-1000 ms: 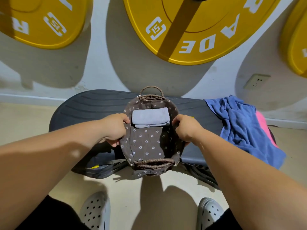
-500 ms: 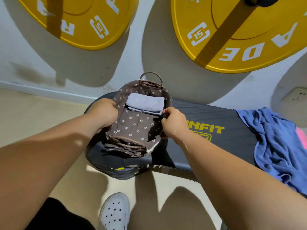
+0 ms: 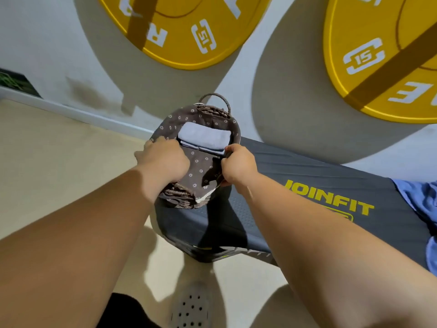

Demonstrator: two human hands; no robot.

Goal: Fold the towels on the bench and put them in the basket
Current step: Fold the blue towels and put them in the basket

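From the head camera, the oval basket (image 3: 201,169) is sitting at the left end of the bench (image 3: 307,183). Its long axis is running away from the person toward the wall, leaning slightly right, with a looped wicker handle (image 3: 215,100) at the far end. It is woven from dark brown wicker and lined with brown cloth dotted with small white flowers. Whether it is resting on the bench or lifted just off it cannot be told.

A folded grey towel (image 3: 203,138), soft and rectangular, is lying crosswise in the far half.

The left hand (image 3: 163,159) is gripping the left rim and the right hand (image 3: 238,165) the right rim, fingers curled over the edges.

A crumpled blue towel (image 3: 421,200) is lying on the ribbed, dark bench, well to the right.
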